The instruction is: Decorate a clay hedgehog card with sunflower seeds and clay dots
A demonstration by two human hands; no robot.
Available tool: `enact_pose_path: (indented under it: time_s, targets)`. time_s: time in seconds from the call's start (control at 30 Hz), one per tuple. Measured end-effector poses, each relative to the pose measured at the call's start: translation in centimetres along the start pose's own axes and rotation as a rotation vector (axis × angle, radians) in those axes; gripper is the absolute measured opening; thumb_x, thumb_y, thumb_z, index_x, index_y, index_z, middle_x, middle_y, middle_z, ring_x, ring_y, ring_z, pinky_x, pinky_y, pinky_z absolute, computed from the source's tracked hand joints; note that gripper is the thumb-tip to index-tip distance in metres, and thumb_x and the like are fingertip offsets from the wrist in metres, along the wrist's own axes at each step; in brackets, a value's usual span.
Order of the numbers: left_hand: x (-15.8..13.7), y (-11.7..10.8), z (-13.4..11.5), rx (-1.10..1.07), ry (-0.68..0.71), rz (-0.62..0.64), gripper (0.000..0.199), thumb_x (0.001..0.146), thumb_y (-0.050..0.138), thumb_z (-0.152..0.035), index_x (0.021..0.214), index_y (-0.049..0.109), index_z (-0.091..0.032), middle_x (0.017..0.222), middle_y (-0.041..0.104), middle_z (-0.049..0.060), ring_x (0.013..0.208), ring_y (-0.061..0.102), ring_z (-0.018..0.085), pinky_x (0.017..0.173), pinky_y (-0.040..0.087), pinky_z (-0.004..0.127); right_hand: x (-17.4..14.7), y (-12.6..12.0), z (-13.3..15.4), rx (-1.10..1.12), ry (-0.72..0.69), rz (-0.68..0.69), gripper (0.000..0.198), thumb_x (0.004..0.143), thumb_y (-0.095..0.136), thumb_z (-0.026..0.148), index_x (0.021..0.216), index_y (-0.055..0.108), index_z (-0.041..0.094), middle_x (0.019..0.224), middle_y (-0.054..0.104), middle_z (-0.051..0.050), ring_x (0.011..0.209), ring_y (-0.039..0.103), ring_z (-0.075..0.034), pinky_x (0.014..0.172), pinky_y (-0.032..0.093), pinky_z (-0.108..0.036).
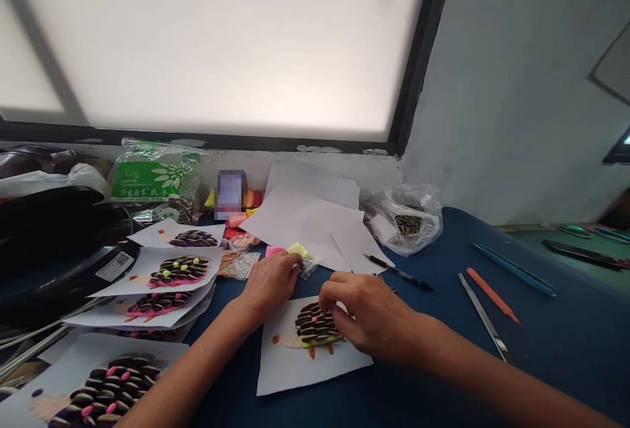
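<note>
A white paper sheet (280, 375) carries a clay hedgehog (317, 329) with sunflower seeds for spines, a yellow-green rim and a pink dot. Above its right part is my right hand (369, 310), thumb and fingers pinched together; anything between the tips is too small to name. Just beyond the sheet's far edge, my left hand (273, 280) is closed with curled fingers, and what they hold, if anything, is hidden. Close to its fingertips lie a lump of pink clay (274, 251) and yellow clay (298, 250) in clear plastic.
Finished-looking seed hedgehogs on paper (182, 270) are stacked at left. Behind stand a green seed bag (147, 178), blank white sheets (310, 218) and a plastic bag of seeds (407, 224). A black pen (398, 272), metal tool (485, 316), orange tool (492, 295) and blue pen (514, 269) lie right.
</note>
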State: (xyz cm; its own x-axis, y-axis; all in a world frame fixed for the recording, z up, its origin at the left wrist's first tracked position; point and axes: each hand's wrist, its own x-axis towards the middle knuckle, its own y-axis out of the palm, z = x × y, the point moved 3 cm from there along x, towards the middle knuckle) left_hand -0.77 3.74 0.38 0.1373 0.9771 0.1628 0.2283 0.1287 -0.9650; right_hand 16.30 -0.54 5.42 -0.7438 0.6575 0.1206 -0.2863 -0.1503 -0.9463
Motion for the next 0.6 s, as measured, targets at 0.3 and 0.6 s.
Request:
enact_pose_path:
  time_s: [0.3, 0.6]
  targets:
    - [0.0, 0.1, 0.1, 0.002, 0.004, -0.009, 0.028, 0.092, 0.043, -0.02, 0.11, 0.065, -0.024, 0.106, 0.071, 0.006, 0.097, 0.065, 0.025, 0.073, 0.045, 0.031, 0.0, -0.5, 0.1, 0.098, 0.01, -0.027, 0.017, 0.075, 0.045, 0.004, 0.067, 0.054, 0.016, 0.065, 0.056, 0.002, 0.059, 0.046, -0.009, 0.056, 0.03, -0.022]
    - [0.0, 0.0, 0.1, 0.011, 0.008, -0.021, 0.028, 0.092, 0.043, -0.021, 0.107, 0.067, -0.024, 0.099, 0.072, 0.007, 0.093, 0.066, 0.026, 0.069, 0.045, 0.031, 0.4, -1.2, -1.3, 0.2, 0.165, 0.048, 0.022, 0.084, 0.043, 0.013, 0.07, 0.059, 0.015, 0.063, 0.058, 0.001, 0.056, 0.046, -0.009, 0.051, 0.029, -0.022]
